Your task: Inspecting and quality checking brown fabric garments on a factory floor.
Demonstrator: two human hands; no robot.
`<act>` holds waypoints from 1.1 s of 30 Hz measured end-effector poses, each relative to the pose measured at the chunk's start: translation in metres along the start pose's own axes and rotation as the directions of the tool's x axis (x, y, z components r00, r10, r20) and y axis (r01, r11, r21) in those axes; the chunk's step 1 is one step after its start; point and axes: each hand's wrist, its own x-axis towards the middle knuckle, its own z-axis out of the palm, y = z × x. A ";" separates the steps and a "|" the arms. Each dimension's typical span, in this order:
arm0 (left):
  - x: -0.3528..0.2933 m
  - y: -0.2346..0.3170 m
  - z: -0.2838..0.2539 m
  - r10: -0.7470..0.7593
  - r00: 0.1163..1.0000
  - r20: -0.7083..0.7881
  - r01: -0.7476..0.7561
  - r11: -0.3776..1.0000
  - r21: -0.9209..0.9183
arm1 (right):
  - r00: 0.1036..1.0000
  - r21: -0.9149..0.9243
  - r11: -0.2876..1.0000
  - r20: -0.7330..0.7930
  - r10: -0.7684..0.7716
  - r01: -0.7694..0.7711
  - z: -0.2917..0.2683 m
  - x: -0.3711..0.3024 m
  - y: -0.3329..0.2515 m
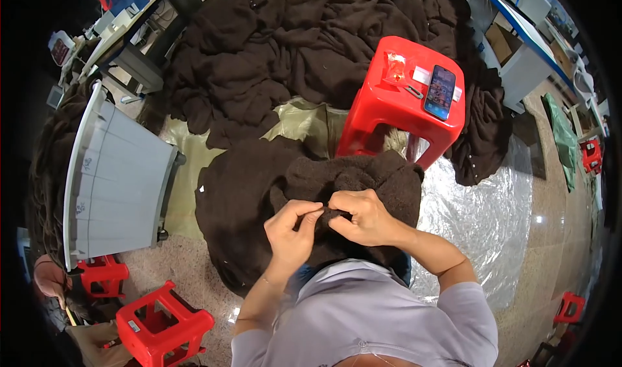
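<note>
From the head view, both hands meet over a dark brown garment spread across the person's lap. The left hand pinches a fold of the fabric between thumb and fingers, and the right hand grips the same fold just beside it, fingertips nearly touching. A red stool stands just beyond the garment, carrying a phone and a small clear packet. Behind it lies a large pile of brown cloth. A grey board leans at the left, with another red stool below it.
</note>
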 end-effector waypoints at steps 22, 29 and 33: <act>-0.009 -0.010 0.014 0.182 0.976 -0.119 -0.193 0.977 -0.090 | 0.916 -0.266 0.961 -0.361 -0.172 0.075 0.033 -0.011 0.003; -0.014 -0.023 0.019 0.026 0.978 -0.206 -0.071 0.974 -0.213 | 0.950 -0.320 0.947 -0.290 -0.116 0.018 0.039 -0.015 0.009; -0.002 -0.027 0.006 0.103 0.990 -0.097 -0.117 0.981 -0.154 | 0.977 -0.099 0.992 -0.209 0.054 -0.076 0.025 -0.011 0.011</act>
